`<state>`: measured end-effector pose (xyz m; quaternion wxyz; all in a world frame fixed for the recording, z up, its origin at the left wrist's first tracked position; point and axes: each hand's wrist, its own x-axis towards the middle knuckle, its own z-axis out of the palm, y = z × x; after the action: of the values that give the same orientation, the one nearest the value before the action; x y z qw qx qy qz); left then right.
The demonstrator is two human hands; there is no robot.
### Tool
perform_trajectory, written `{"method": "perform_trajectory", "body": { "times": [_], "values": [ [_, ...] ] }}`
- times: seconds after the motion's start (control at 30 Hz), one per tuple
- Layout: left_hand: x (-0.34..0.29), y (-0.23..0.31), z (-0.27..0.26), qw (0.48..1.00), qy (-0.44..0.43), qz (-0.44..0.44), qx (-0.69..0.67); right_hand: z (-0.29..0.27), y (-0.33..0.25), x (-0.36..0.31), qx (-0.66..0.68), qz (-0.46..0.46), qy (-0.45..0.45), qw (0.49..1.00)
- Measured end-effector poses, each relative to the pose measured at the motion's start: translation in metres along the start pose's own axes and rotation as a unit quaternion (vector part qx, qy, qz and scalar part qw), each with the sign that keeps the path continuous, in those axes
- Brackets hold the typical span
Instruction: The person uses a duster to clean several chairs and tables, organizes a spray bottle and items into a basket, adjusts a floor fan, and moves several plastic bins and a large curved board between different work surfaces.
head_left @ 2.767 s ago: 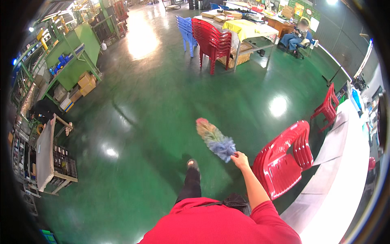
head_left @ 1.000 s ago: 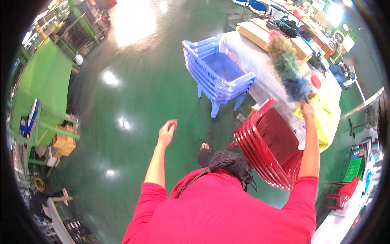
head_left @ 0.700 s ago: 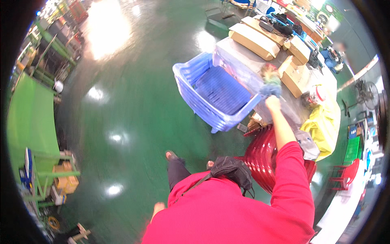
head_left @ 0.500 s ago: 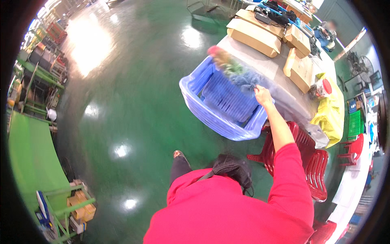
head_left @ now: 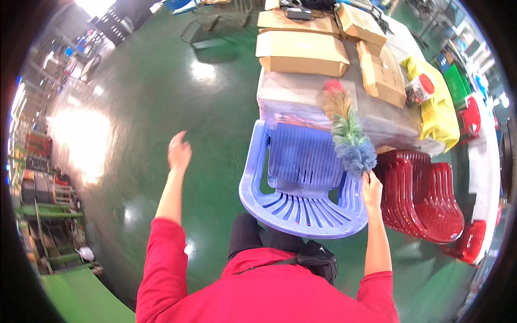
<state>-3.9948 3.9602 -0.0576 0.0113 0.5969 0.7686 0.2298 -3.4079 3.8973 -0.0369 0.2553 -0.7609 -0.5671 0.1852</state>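
- Your right hand, right of the middle of the frame, is curled around the low end of a fluffy duster.
- The duster points up and a bit left: blue by your fingers, then green, tan and pink at the tip. I can't tell if it touches anything behind it.
- Your left hand, left of the middle, is loose with nothing in it, over the green floor.
- A blue chair is in the way, in the middle, between you and the big surface.
- Dark red stacked chairs stand close by your right hand, on the right side.
- Up top, the surface holds a long brown box, an open brown box and a jar with a red lid.
- A yellow cloth hangs over its right end.
- A black bag sits at your waist, low in the middle.
- A green board fills the lower left corner.
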Motion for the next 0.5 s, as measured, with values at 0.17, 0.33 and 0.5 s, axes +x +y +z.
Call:
{"method": "perform_trajectory", "body": {
  "times": [0.17,0.33,0.5],
  "values": [
    [0.122,0.156,0.113,0.979,-0.054,0.177,-0.083,0.02,-0.029,-0.011,-0.061,0.066,-0.02,0.996],
    [0.219,0.206,0.229,0.922,-0.174,-0.129,-0.321,0.017,-0.062,-0.001,-0.046,0.157,0.053,0.985],
    [0.279,0.235,0.27,0.877,-0.199,-0.234,-0.369,0.09,-0.089,0.008,-0.129,0.136,0.003,0.982]
  ]
}}
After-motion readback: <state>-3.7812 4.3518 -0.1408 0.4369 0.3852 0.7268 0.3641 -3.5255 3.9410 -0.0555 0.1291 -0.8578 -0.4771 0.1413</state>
